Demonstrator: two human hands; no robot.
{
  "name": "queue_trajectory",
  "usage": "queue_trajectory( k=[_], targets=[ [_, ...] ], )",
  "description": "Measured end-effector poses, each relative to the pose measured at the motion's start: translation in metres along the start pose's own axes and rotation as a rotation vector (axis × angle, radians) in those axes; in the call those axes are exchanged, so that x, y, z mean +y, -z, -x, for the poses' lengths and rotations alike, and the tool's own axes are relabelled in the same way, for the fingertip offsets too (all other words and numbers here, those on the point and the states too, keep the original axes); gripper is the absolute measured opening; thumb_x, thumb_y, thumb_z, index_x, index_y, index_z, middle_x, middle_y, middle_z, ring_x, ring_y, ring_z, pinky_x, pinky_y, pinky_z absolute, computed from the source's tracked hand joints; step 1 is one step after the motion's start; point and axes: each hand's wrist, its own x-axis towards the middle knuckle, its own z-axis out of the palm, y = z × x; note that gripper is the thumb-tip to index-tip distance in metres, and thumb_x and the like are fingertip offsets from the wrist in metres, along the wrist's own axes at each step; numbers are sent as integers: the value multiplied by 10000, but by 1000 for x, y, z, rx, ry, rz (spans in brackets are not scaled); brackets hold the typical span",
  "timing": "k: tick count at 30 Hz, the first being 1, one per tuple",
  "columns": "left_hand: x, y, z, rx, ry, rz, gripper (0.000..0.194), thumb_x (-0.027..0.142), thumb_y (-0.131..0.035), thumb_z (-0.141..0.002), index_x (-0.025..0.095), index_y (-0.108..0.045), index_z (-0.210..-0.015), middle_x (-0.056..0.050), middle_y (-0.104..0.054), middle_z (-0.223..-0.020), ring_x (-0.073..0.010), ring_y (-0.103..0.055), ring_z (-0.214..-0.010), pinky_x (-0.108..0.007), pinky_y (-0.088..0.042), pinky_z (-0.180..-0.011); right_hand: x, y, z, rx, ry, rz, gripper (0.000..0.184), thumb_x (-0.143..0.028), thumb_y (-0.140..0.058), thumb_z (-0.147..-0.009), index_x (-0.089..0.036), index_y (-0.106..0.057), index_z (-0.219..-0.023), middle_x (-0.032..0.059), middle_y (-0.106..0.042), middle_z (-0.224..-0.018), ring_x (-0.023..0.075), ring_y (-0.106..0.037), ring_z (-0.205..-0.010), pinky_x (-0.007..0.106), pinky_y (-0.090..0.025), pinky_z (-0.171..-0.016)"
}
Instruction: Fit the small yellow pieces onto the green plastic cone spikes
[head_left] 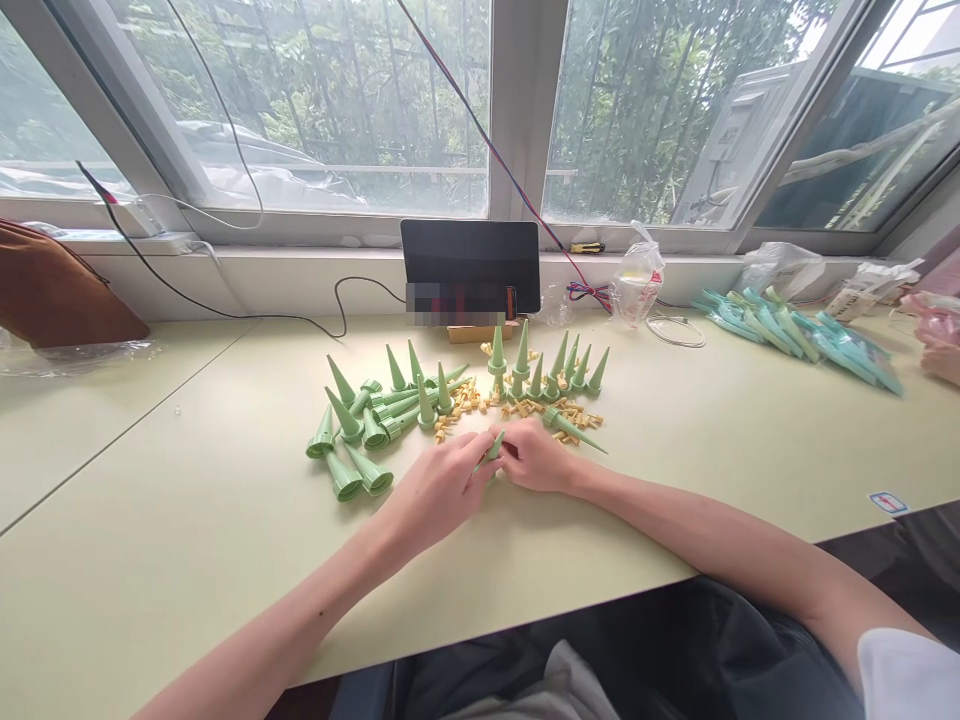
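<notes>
Beneath wide, metal-framed windows (517,110) with leafy trees (330,90) behind the glass, a smooth pale yellow-green table (202,480) stretches across the view, a dark seam running over its left part. Toward its far edge, a black flat screen (472,250) leans back above a small brown cardboard block (474,334); a brown bag (64,290) sits at the far left, and a row of blue-green plastic pieces (795,330) lies at the right beside crumpled clear plastic bags (781,268). Nearer the middle, green plastic cones (341,380) stand tip-up or lie on their sides around a scatter of small yellow-orange plastic pieces (471,396). In front of these, close to the table's middle, the held pale green plastic cone (493,452) is between the two hands, its long axis slanted, the narrow tip pointing up, away from the person and slightly right, the lower end toward the person and partly covered by fingers. The left hand (448,478) has its thumb and fingers drawn narrowly together around this cone. The right hand (537,456) is just beside it, fingers curled in close; whether they grip the cone or a smaller piece, I cannot tell.
</notes>
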Motion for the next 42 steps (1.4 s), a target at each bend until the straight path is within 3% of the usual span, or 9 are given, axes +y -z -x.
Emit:
queue_trajectory(
  k=[15, 26, 37, 42],
  targets=[
    [-13, -3, -1, -34, -118, -94, 162, 181, -379, -965, 191, -539, -945, -32, -560, -844, -135, -491, -614, -250, -344, -558, 3, 0, 0, 34, -19, -35, 182, -76, -399, -698, -202, -286, -630, -53, -338, -545, 91, -302, -505, 222, -234, -507],
    [-13, -10, -3, 138, 60, 112, 165, 249, -458, -959, 199, -466, -802, 20, -538, -721, -112, -493, -583, -229, -372, -566, 3, -1, -2, 124, -108, -113, 301, -257, -412, -941, -192, -351, -654, -55, -354, -564, 84, -312, -506, 225, -261, -509],
    [-15, -11, -5, 177, 115, 127, 157, 271, -469, -949, 193, -506, -818, 21, -543, -704, -111, -492, -577, -242, -398, -571, 1, -1, -2, 141, -112, -108, 333, -290, -415, -957, -195, -323, -651, -57, -322, -566, 86, -293, -513, 229, -262, -516],
    [-12, -9, -6, 162, 188, 289, 204, 300, -492, -931, 188, -489, -760, 33, -516, -658, -96, -500, -523, -231, -414, -525, 1, -2, -1, 164, -66, -92, 340, -262, -420, -951, -196, -301, -639, -58, -310, -554, 84, -279, -502, 229, -248, -504]
  ],
)
